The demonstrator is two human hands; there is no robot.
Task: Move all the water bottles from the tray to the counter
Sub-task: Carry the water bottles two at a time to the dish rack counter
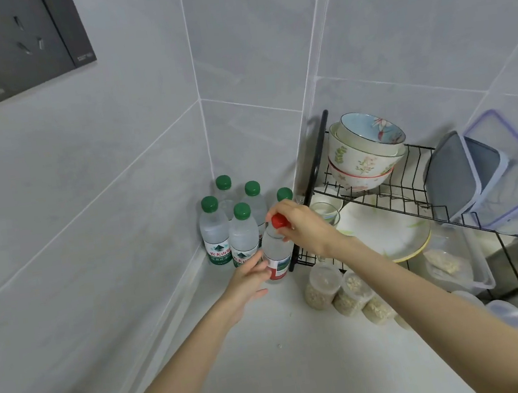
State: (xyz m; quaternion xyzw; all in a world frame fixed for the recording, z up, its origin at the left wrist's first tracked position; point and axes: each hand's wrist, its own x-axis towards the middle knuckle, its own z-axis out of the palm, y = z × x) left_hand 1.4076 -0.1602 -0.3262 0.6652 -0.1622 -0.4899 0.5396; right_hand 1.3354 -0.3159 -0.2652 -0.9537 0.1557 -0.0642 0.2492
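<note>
Several green-capped water bottles [214, 231] stand clustered in the corner of the white counter [271, 358]. In front of them a red-capped water bottle [276, 256] with a red label stands on the counter, tilted slightly. My right hand [303, 226] grips its neck just below the red cap. My left hand [248, 282] touches the lower body of that bottle with its fingers spread against the label. No tray is in view.
A black wire dish rack [381, 194] stands right of the bottles, holding stacked bowls [363, 154], a plate [396, 238] and plastic lids [483, 175]. Several round tubs of grain [324, 286] sit on the counter below it. Tiled walls close the corner.
</note>
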